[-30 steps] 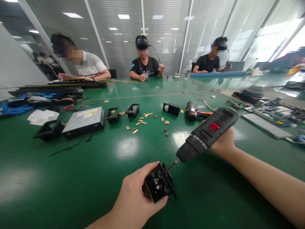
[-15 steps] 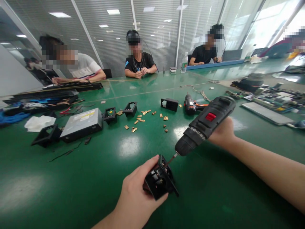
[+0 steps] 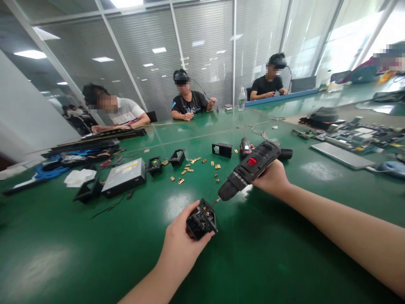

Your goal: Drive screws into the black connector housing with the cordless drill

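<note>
Far left on the green table (image 3: 95, 253): grey drive unit (image 3: 125, 177). Near centre, left hand (image 3: 182, 242) clamped on black socket housing (image 3: 201, 220), held above the table. Right hand (image 3: 272, 179) gripping cordless drill (image 3: 249, 169), bit touching the housing.

Sat at a long, glossy green table (image 3: 79, 253). Faced glass partitions (image 3: 202, 50) hung with closed grey blinds. Caught daylight from tall windows (image 3: 348, 38) on the right, glare from ceiling light panels (image 3: 30, 54) overhead. Met a plain white wall (image 3: 25, 114) at left.
</note>
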`<state>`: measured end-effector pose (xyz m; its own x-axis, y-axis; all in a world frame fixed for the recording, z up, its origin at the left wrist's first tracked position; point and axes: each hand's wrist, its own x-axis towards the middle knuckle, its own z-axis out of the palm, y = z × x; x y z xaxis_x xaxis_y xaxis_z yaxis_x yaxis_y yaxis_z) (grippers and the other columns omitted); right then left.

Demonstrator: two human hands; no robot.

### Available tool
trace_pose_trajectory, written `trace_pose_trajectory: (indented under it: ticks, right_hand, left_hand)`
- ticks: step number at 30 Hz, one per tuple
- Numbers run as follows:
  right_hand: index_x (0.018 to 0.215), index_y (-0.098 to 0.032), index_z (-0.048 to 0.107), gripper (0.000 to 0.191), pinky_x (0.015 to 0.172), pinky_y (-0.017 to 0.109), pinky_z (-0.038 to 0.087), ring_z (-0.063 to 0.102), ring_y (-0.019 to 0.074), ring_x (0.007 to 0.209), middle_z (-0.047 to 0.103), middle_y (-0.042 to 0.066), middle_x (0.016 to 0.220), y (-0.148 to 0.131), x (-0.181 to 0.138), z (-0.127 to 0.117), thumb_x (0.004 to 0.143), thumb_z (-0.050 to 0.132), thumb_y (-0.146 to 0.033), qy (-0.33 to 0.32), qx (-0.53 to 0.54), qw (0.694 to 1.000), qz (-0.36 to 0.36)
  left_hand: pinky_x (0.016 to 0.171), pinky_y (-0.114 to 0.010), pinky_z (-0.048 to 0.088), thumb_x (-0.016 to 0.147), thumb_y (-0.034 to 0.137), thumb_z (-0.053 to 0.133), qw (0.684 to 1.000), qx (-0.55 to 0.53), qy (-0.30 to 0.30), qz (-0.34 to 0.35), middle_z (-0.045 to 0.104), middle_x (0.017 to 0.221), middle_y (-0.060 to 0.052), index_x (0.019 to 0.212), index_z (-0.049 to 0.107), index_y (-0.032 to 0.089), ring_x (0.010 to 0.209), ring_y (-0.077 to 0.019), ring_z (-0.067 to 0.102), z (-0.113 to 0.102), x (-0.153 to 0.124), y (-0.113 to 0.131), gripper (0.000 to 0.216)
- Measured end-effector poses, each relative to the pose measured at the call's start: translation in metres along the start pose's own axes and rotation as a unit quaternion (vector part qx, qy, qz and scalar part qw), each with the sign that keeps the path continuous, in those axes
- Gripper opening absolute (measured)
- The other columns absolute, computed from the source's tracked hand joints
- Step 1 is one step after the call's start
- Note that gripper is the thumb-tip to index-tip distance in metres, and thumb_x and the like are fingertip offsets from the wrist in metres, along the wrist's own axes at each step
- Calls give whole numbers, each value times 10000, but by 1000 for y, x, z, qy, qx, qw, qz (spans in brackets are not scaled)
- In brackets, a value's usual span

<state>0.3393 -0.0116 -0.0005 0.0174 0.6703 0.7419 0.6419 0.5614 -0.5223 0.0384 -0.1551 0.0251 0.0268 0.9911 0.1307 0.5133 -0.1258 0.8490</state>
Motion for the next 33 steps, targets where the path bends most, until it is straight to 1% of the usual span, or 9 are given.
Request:
trace_pose_trajectory:
  ticks: [4, 6, 10, 13, 16, 20, 22, 28, 33]
  right_hand:
    - [827, -219, 653, 286, 686, 422, 587, 708, 278, 717, 746, 63, 792, 2, 3, 1, 672, 773, -426, -3, -3, 1000, -11]
    - [811, -218, 650, 266, 676, 426, 579, 704, 280, 710, 745, 69, 793, 2, 4, 1, 677, 758, -421, 3, -15, 1000, -19]
    - [781, -218, 646, 252, 621, 404, 569, 692, 268, 655, 736, 65, 752, -2, 5, 0, 659, 755, -410, -6, -5, 1000, -8]
    - [778, -221, 649, 268, 616, 386, 572, 693, 258, 651, 734, 53, 739, -3, 5, -2, 648, 780, -416, -20, 14, 1000, -2]
    - [794, -219, 653, 291, 636, 386, 576, 694, 256, 668, 735, 51, 755, -2, 5, -2, 646, 796, -425, -22, 21, 1000, -4]
    - [821, -208, 662, 284, 649, 386, 568, 699, 263, 695, 746, 57, 784, 2, 6, -1, 651, 799, -390, -29, 17, 999, 1]
    - [817, -202, 662, 286, 671, 395, 563, 703, 274, 720, 749, 64, 794, 3, 7, -1, 650, 800, -389, -27, 5, 1000, 2]
    - [809, -201, 665, 277, 696, 400, 553, 700, 279, 729, 747, 67, 794, 1, 8, -3, 642, 788, -385, -45, -9, 999, -2]
    - [803, -203, 664, 236, 713, 408, 568, 702, 284, 748, 744, 71, 800, 3, 8, -1, 671, 767, -370, -37, -1, 999, -9]
  left_hand:
    - [857, -437, 631, 730, 340, 821, 998, 20, -51, -8, 726, 1229, -131, 1391, 537, 212, 931, -283, 761, -7, -3, 5, 731]
    - [878, -435, 624, 789, 309, 761, 996, 38, -76, 13, 704, 1283, -139, 1432, 503, 216, 983, -287, 752, -12, -3, 2, 699]
    - [1042, -443, 541, 845, 249, 683, 982, 116, -97, 116, 669, 1372, -128, 1461, 503, 226, 1232, -297, 664, -22, 3, -10, 643]
    - [1060, -436, 529, 836, 207, 669, 960, 166, -102, 201, 633, 1435, -120, 1517, 449, 232, 1265, -292, 647, -27, 7, -22, 716]
    - [1004, -421, 566, 844, 247, 704, 948, 201, -93, 227, 656, 1405, -126, 1522, 451, 224, 1204, -301, 688, -29, 9, -27, 724]
    - [846, -404, 623, 816, 450, 793, 947, 240, -70, 201, 780, 1152, -119, 1412, 579, 204, 974, -315, 773, -30, 14, -26, 678]
    - [777, -387, 629, 802, 498, 800, 938, 262, -48, 223, 800, 1063, -114, 1365, 612, 190, 866, -303, 787, -30, 16, -27, 669]
    - [675, -336, 624, 893, 372, 726, 877, 314, 9, 364, 784, 1135, -115, 1485, 455, 184, 847, -256, 790, -28, 14, -30, 678]
    - [649, -331, 622, 904, 436, 716, 865, 342, 21, 366, 790, 1102, -126, 1428, 491, 161, 819, -253, 789, -28, 13, -28, 633]
